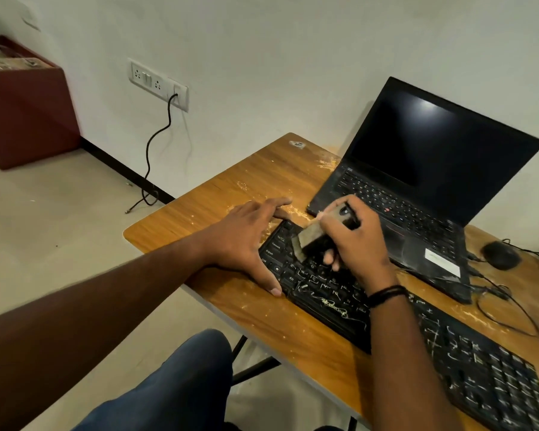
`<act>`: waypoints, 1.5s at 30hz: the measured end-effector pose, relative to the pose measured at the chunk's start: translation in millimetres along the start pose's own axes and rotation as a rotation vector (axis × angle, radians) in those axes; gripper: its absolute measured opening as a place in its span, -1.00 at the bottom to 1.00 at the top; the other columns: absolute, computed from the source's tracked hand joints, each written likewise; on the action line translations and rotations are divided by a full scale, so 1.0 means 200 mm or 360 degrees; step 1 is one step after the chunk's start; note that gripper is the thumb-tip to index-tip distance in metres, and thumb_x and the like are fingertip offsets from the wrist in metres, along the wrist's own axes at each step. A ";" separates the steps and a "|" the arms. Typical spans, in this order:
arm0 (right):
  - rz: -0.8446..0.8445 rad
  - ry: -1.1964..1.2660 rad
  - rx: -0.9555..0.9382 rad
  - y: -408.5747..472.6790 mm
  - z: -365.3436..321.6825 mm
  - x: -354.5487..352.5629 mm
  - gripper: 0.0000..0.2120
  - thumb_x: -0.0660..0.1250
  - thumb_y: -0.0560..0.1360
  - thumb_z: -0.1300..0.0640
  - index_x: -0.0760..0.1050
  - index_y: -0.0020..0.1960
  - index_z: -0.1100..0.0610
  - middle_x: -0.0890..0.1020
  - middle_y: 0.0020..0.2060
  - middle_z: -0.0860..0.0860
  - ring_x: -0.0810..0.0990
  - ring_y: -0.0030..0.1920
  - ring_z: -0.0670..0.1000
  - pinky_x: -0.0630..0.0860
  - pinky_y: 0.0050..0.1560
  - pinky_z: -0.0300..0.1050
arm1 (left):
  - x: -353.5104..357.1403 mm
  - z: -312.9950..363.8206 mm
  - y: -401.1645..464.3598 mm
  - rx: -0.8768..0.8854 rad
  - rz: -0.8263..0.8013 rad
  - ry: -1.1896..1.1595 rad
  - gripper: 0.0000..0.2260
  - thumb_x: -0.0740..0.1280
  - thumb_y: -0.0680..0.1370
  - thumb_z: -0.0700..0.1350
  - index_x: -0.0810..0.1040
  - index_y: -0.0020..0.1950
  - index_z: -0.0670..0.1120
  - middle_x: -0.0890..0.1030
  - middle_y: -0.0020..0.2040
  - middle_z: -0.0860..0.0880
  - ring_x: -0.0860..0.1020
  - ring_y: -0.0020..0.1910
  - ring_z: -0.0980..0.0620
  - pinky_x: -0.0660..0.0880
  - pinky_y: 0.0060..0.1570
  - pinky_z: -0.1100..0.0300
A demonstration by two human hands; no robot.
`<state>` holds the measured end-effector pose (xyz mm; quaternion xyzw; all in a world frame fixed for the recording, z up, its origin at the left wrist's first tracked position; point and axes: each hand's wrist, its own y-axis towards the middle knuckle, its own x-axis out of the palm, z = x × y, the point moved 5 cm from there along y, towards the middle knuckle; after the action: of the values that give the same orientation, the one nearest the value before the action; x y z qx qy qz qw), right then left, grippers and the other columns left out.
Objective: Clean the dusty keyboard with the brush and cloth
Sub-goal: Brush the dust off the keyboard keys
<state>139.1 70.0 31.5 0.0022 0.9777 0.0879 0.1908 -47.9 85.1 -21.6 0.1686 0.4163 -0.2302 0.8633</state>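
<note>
Your left hand (246, 241) lies flat with straight, spread fingers, grasping nothing; its thumb and palm edge press the left end of the keyboard (402, 331), its fingers reaching onto the table (206, 219) toward 12 o'clock. The keyboard runs from that hand toward 4 o'clock across the wooden top, black, its keys streaked with pale dust. Just right of your left hand, your right hand (352, 241) is clenched around the brush (308, 241). The brush sticks out of that fist toward 9 o'clock, its bristle end down on the keys near the keyboard's left end; it is blurred. At 1 o'clock from your right hand stands an open laptop (417, 169), screen dark, just beyond the keyboard. At 3 o'clock from the laptop's base sits a black mouse (501, 255).
</note>
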 end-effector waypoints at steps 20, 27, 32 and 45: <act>-0.0391 -0.0151 -0.0043 -0.04 -0.04 0.05 -0.86 0.35 0.55 0.22 0.42 0.03 0.25 0.67 -0.20 0.28 0.48 -0.60 0.07 0.31 -0.66 -0.24 | -0.02 0.04 -0.02 -0.0080 -0.0049 -0.0049 0.27 0.68 0.13 0.22 -0.10 0.60 0.20 0.17 0.30 0.30 0.07 0.27 0.32 0.05 0.36 0.15; -0.0075 -0.0259 -0.0191 -0.04 -0.05 0.04 -0.88 0.35 0.54 0.21 0.43 0.01 0.21 0.60 -0.16 0.20 0.56 -0.47 0.04 0.35 -0.65 -0.25 | -0.02 0.04 -0.01 -0.0068 -0.0038 -0.0035 0.26 0.66 0.13 0.25 -0.09 0.60 0.18 0.24 0.42 0.24 0.13 0.40 0.18 0.08 0.44 0.07; 0.0074 -0.0317 -0.0235 -0.02 -0.04 0.03 -0.92 0.37 0.51 0.20 0.46 -0.07 0.14 0.56 -0.28 0.05 0.58 -0.36 0.14 0.40 -0.57 -0.24 | -0.01 0.05 -0.02 -0.0044 -0.0029 -0.0027 0.26 0.64 0.12 0.27 -0.09 0.61 0.18 0.24 0.40 0.23 0.09 0.34 0.24 0.07 0.43 0.10; 0.0337 -0.0403 -0.0288 -0.03 -0.03 -0.02 -0.89 0.38 0.51 0.16 0.44 -0.04 0.11 0.58 -0.24 -0.01 0.64 -0.28 0.04 0.53 -0.52 -0.16 | -0.01 0.02 0.00 -0.0035 -0.0012 -0.0014 0.28 0.64 0.10 0.32 -0.09 0.60 0.19 0.25 0.53 0.14 0.15 0.45 0.15 0.09 0.46 0.07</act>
<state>140.5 63.2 36.8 0.0988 0.9283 0.1940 0.3014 -46.5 83.2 -17.9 0.1566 0.4157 -0.2294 0.8660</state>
